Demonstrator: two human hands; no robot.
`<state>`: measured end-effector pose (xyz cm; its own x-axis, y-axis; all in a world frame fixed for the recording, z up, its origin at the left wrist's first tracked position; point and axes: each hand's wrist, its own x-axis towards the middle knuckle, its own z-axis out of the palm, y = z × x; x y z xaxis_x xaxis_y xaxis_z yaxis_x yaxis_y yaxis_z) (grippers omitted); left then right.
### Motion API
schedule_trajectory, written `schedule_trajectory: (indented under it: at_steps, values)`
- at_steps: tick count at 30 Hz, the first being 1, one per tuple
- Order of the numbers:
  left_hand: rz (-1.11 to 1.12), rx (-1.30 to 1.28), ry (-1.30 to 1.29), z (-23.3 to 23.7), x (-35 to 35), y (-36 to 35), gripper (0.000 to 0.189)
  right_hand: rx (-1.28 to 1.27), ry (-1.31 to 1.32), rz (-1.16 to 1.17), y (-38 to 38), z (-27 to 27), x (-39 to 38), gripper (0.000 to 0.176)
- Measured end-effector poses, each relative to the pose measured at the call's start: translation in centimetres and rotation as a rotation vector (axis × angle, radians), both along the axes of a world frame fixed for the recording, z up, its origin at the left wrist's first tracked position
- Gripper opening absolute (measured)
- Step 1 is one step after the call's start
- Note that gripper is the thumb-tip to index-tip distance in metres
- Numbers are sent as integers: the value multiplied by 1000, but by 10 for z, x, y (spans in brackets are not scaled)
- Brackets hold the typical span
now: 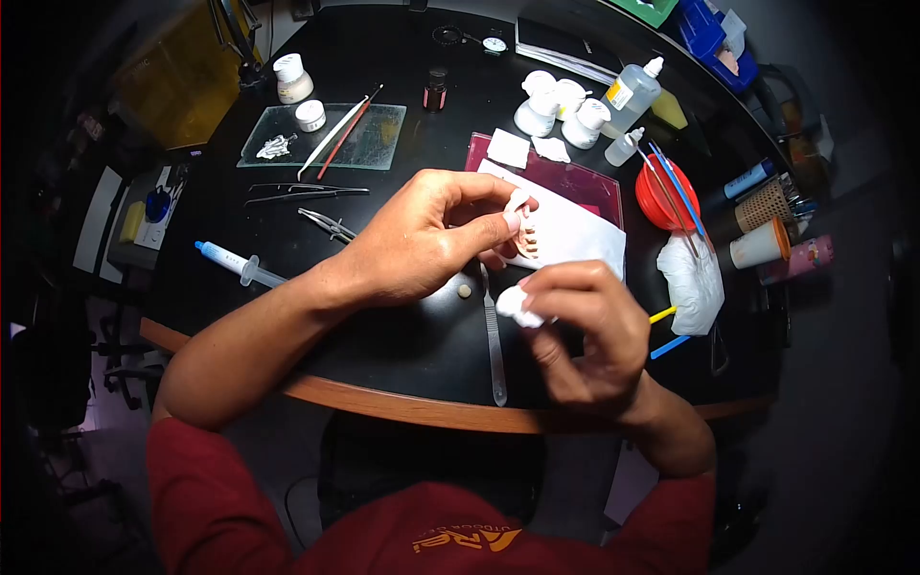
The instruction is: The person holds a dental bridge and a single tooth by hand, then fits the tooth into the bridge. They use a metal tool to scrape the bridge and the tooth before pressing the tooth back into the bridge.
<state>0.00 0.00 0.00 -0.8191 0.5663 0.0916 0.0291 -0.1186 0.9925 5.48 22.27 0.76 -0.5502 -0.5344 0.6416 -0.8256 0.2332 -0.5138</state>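
My left hand (422, 235) is closed on a dental model (528, 242), a small cast with several tan teeth along its edge. Thumb and index finger also press a small white piece (518, 199) at its top; what that piece is I cannot make out. Part of the model is hidden behind the fingers. Lower and to the right, my right hand (599, 331) pinches a crumpled white wad (518, 307), apart from the model. A scalpel handle (494, 355) lies on the black table between the hands, with a small round beige piece (464, 291) beside it.
Beyond the hands lie a white paper sheet (585, 235) and a dark red plate (599, 182). A glass slab (379, 144) carries a jar and brushes. Tweezers (307, 192) and a syringe (225, 257) lie left. Bottles (634, 94) and a red bowl (678, 196) stand right.
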Motion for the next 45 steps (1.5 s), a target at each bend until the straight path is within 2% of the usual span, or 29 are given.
schedule_trajectory:
  at_steps: [2, 3, 8, 11, 20, 25, 26, 30, 33, 40, 45]
  values:
    - [-12, 33, -36, 0, 2, 1, 38, -168, -51, -143, -4, -3, -1, 25]
    - [-17, 28, -28, 3, 2, 2, 37, -149, -44, -186, 0, 0, -3, 28]
    - [-61, 28, -29, 0, 4, 3, 35, -203, -102, -181, 10, -9, -12, 31]
    - [-82, -3, -13, 1, 5, 4, 33, -349, -174, -188, 1, -7, -10, 30]
    - [-81, 24, 11, 2, 7, 6, 33, -226, -113, -199, 9, -9, -15, 29]
    - [-110, 40, -5, -2, 8, 8, 31, -22, 62, -156, 6, 0, -17, 27]
    - [-112, 27, -10, -1, 9, 7, 31, 46, 178, -156, 7, -3, -22, 29]
    - [-133, 12, -42, 4, 12, 8, 31, 129, 274, -205, 8, -3, -19, 35]
    - [-107, -63, -13, -1, 14, 9, 30, 208, 276, -219, 7, 0, -15, 33]
    - [-111, -50, -103, 1, 13, 8, 29, 178, 240, -349, 15, 6, -17, 26]
    - [-117, -6, -105, 9, 14, 6, 28, 33, 282, -263, 11, 9, -19, 26]
